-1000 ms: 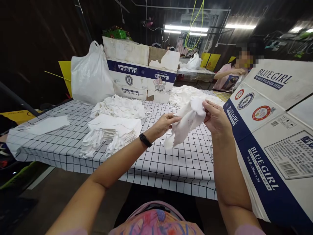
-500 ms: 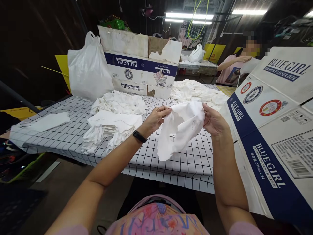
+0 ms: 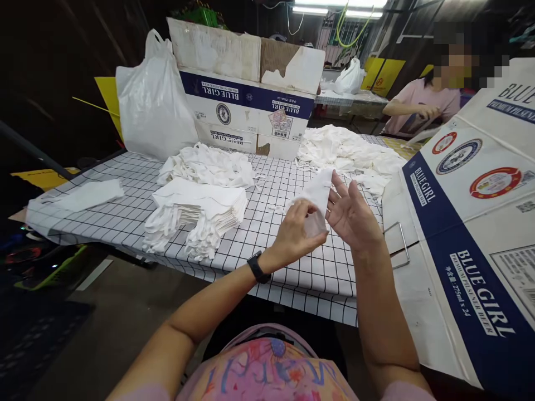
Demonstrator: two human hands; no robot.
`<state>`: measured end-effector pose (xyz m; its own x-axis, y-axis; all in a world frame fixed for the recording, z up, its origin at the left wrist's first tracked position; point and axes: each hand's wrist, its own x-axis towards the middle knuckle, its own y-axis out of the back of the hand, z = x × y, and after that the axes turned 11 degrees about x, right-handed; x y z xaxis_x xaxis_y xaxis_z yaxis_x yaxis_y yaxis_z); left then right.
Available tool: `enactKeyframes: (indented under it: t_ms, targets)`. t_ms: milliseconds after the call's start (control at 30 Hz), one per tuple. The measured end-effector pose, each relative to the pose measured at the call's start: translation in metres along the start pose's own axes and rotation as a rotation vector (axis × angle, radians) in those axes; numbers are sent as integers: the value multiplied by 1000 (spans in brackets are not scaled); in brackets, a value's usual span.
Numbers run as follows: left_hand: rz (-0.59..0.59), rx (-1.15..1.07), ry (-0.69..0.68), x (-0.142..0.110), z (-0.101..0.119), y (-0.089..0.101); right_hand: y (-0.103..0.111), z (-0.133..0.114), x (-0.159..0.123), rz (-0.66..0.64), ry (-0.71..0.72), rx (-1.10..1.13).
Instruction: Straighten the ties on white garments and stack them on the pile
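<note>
A piece of thin white cloth (image 3: 316,189), now bunched and partly folded, is between my two hands above the checked table cover. My left hand (image 3: 297,231), with a dark band on its wrist, pinches the lower part of the cloth between thumb and fingers. My right hand (image 3: 351,214) is turned palm toward me, its fingers stretched and its thumb apart, touching the cloth's right edge. Left of them stands a neat stack of flat white cloth pieces (image 3: 198,197) with straps hanging down its front. Behind that stack lies a loose heap of white strappy cloth (image 3: 209,166).
A larger white cloth pile (image 3: 346,147) lies at the back. A beer carton (image 3: 251,120) and a full white plastic bag (image 3: 154,103) stand behind; another carton (image 3: 451,223) leans at right, near a metal wire loop (image 3: 401,245). A person (image 3: 426,106) works beyond it.
My left hand has moved right and down to the cloth beside my right hand. The spread cloth is now gathered smaller, and my right fingers have straightened out.
</note>
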<state>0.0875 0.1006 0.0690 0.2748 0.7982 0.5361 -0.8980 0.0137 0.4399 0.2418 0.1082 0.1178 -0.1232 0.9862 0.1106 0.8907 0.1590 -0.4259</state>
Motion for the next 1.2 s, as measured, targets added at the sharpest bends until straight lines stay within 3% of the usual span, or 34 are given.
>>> enactKeyframes:
  t_ms: [167, 333, 500, 667, 900, 1067, 1200]
  targets:
    - [108, -95, 133, 12, -15, -18, -9, 15, -6, -71, 41, -71]
    - [-73, -528, 390, 17, -30, -24, -9, 22, -11, -101, 47, -93]
    - [-150, -1036, 568, 19, -45, -3, 17, 36, -17, 169, 186, -259]
    - [-72, -1245, 744, 27, -50, 21, 37, 65, -10, 196, -12, -313]
    - [-133, -1206, 657, 34, -43, 34, 26, 72, -5, 30, -1, -190]
    - [-148, -1074, 509, 33, -41, 41, 16, 54, -10, 68, 97, -262]
    - [-175, -897, 404, 28, -33, 41, -5, 32, -15, 207, 315, -448]
